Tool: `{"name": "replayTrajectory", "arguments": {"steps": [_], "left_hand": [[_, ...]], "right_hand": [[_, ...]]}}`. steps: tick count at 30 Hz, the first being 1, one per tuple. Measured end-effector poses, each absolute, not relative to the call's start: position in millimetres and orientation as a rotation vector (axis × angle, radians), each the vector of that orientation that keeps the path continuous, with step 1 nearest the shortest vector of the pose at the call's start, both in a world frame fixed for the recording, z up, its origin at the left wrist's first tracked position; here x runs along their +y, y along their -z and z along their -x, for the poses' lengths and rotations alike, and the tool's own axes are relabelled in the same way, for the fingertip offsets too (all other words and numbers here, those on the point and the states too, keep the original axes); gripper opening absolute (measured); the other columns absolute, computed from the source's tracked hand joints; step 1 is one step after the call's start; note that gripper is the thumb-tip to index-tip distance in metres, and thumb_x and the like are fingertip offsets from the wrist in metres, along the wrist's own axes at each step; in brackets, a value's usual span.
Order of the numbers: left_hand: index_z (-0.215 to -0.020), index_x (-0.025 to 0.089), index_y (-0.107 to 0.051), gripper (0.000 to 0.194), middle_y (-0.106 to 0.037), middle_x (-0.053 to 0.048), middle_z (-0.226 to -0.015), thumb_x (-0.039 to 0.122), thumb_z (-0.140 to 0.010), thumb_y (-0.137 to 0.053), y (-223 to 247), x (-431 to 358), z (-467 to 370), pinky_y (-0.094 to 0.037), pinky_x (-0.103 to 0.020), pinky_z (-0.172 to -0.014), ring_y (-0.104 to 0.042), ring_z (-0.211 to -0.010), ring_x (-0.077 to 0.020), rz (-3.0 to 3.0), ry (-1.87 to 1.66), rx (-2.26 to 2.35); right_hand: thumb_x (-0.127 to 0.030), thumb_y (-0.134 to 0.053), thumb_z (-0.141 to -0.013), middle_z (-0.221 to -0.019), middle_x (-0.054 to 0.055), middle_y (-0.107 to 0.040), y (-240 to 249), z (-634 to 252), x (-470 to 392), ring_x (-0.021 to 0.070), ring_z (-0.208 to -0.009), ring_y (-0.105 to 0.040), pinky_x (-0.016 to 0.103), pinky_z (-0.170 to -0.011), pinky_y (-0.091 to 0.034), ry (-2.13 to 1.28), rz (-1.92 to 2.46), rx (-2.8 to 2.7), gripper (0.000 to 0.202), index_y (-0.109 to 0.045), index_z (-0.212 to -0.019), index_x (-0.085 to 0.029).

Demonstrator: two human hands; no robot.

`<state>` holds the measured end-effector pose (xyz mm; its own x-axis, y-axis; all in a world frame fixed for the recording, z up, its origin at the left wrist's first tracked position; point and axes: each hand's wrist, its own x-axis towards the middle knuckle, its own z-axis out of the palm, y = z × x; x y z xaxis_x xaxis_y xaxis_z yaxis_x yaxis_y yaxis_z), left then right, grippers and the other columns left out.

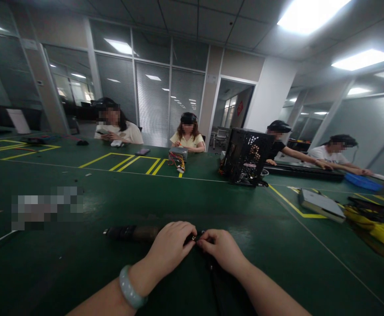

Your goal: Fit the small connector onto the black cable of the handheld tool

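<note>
"What are we doing with our fingers?"

"Close work with both hands, we'd judge, at the near middle of the green tabletop (129, 202). Our left hand (174, 241) has thumb and forefinger closed around a tiny dark part with a brassy glint (193, 238)."

"And our right hand (223, 250)?"

"Thumb and forefinger are pressed together just right of that part, the other fingers curled in. We can't tell whether they grip it too."

"What does a hold like that call for?"

"Steady wrists and light pressure, we'd say; something so small could slip, and our fingertips hide most of it."

"What lies about us?"

"To the left, a dark cylindrical tool with a brownish grip and silvery tip (132, 233) lies flat, its right end hidden by our left hand. Near our right forearm we see a long dark object (223, 287), too dim to name. Farther off stand a black perforated metal case (244, 156), right of centre, and a grey metal box with coloured wires (178, 153), nearer the middle."
</note>
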<state>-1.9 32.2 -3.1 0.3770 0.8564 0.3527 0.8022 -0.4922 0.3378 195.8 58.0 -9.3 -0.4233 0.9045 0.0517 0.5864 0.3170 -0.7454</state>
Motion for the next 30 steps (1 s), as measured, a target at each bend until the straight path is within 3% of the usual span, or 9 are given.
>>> {"name": "replayTrajectory", "arguments": {"steps": [14,23,30], "left_hand": [[-0.092,0.025,-0.062,0.009,-0.066,0.001,-0.103,0.022,-0.086,-0.056,2.4,33.9,2.0,-0.042,-0.034,-0.088,-0.059,-0.097,-0.0192,-2.541,-0.738,1.477],[-0.092,0.025,-0.063,0.010,-0.066,0.001,-0.103,0.023,-0.087,-0.055,0.3,33.3,1.7,-0.044,-0.035,-0.085,-0.059,-0.096,-0.0195,-2.555,-0.720,1.482],[-0.093,0.025,-0.063,0.009,-0.065,0.001,-0.104,0.024,-0.088,-0.055,1.8,34.0,2.0,-0.043,-0.035,-0.087,-0.059,-0.097,-0.0192,-2.555,-0.710,1.481]], "right_hand": [[-0.034,-0.061,-0.084,-0.074,-0.002,-0.070,13.7,-197.5,61.6,0.0141,-0.070,-0.063,0.021,-0.061,-0.037,-0.912,1.288,-2.127,0.018,-0.072,-0.079,-0.021],[-0.032,-0.062,-0.083,-0.082,0.000,-0.071,9.4,-197.5,54.6,0.0151,-0.071,-0.063,0.022,-0.061,-0.039,-0.960,1.299,-2.093,0.016,-0.072,-0.089,-0.022],[-0.030,-0.062,-0.082,-0.078,0.000,-0.070,11.0,-198.0,54.2,0.0144,-0.068,-0.063,0.022,-0.059,-0.040,-0.960,1.333,-2.060,0.013,-0.071,-0.082,-0.020]]}}
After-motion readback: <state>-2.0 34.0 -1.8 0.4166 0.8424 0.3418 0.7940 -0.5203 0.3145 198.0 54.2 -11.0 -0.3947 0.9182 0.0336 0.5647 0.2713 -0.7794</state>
